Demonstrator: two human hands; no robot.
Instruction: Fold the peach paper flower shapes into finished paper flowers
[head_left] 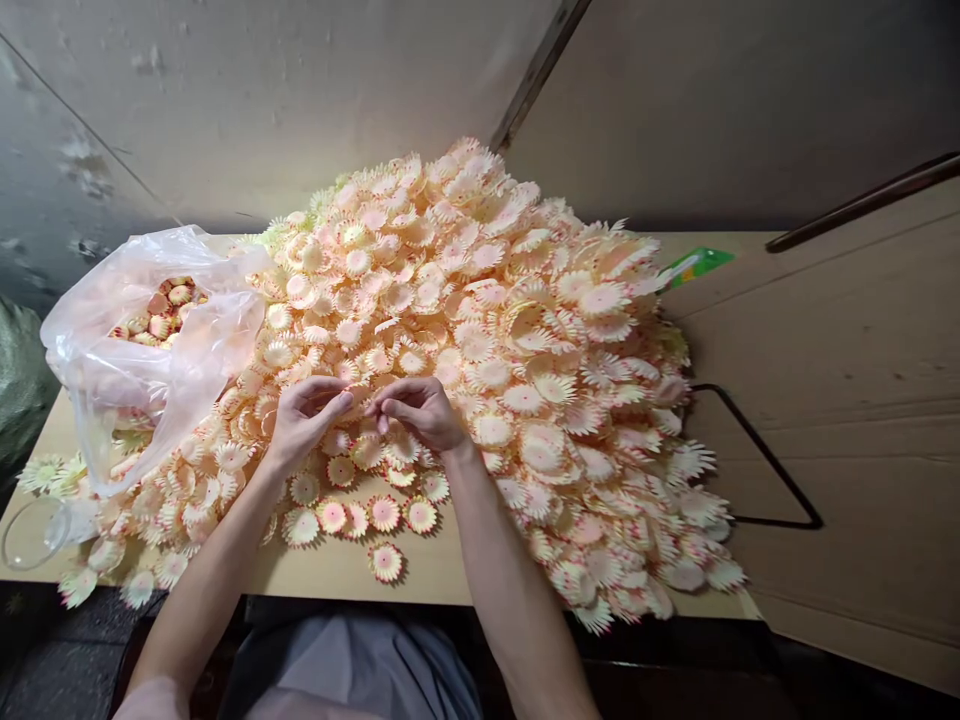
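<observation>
A large heap of pale pink and cream artificial flower petal discs [480,340] with serrated, red-tipped edges covers most of the table. Over its front slope, my left hand [306,415] and my right hand [424,412] face each other, close together but apart. Both have thumb and fingers pinched; whatever lies between the fingertips is too small and pale to make out against the heap. Just below them, several discs with redder centres lie loose, one flower disc [385,562] nearest the table's front edge.
On the left, a clear plastic bag [90,335] holds small red-and-yellow flower pieces [166,315]. A clear round dish [34,533] sits at the front left corner of the wooden table [330,578]. Cardboard [847,420], a black metal frame [776,460] and a green packet [701,264] are on the right.
</observation>
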